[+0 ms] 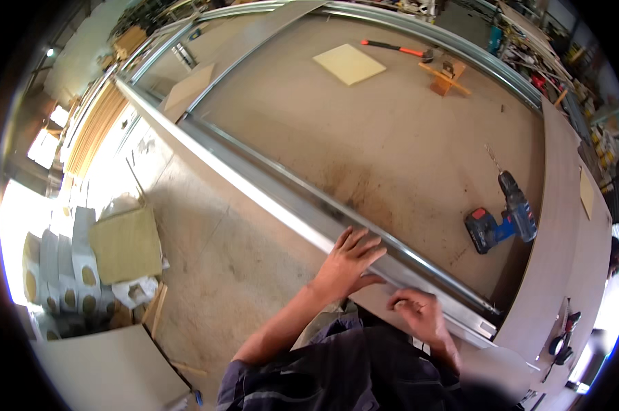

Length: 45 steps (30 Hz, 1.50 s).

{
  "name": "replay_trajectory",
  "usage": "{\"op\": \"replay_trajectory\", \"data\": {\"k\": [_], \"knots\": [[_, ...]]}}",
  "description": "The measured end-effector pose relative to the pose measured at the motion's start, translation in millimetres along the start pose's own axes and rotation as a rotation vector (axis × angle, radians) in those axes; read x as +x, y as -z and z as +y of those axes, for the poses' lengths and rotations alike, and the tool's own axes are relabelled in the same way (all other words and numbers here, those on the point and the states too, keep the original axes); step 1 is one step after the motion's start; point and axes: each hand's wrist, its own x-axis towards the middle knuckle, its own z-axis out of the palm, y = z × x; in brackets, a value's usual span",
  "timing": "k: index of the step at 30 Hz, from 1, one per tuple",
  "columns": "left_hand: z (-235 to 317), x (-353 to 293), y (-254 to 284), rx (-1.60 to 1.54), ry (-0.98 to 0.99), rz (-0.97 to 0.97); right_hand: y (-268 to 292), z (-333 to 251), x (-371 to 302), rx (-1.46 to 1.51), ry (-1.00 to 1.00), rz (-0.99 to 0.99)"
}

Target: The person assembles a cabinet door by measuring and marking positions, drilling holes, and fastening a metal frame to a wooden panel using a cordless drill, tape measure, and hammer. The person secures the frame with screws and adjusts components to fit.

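Across the front of me runs a long metal channel (pixel 268 175), part of a frame lying on a brown board (pixel 296 123). My left hand (pixel 352 262) rests over its near edge, fingers stretched out across the metal and the thumb pointing right. Just to the right, my right hand (pixel 419 312) is at the same near edge with its fingers curled in. Whatever it may be pinching is hidden. Beyond the channel, a blue and black cordless drill (pixel 504 219) lies on its side on the board, a long bit in its chuck.
A hammer (pixel 400 48) with a red and black handle, a pale square panel (pixel 350 64) and a small orange wooden piece (pixel 448 79) lie farther off on the board. Wrapped rolls (pixel 70 267) stand at the left on the floor. A long panel (pixel 563 212) borders the right side.
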Motion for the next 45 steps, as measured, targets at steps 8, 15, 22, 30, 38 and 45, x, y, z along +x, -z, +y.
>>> {"op": "replay_trajectory", "data": {"k": [8,15,22,30,38,45], "knots": [[-109.3,121.6,64.4,-0.281,0.140,-0.392,-24.4,-33.4,93.6,-0.051,-0.033,0.075],[-344.1,336.7,22.8,0.057,0.102,-0.228,-1.3,-32.4,184.4,-0.201,-0.395,0.285],[-459.2,522.9,-30.6,0.244,-0.012,0.074,14.4,19.9,249.8,-0.578,-0.564,0.437],[-542.5,628.5,-78.5,0.426,0.013,0.075,15.6,21.5,257.4,-0.282,-0.755,0.630],[-505.2,633.5,-85.1,0.604,0.264,0.005,15.4,19.4,258.6,-0.254,-0.765,0.715],[-535.7,666.0,-79.3,0.500,0.245,-0.054,13.9,17.8,258.3,-0.218,-0.806,0.696]]}}
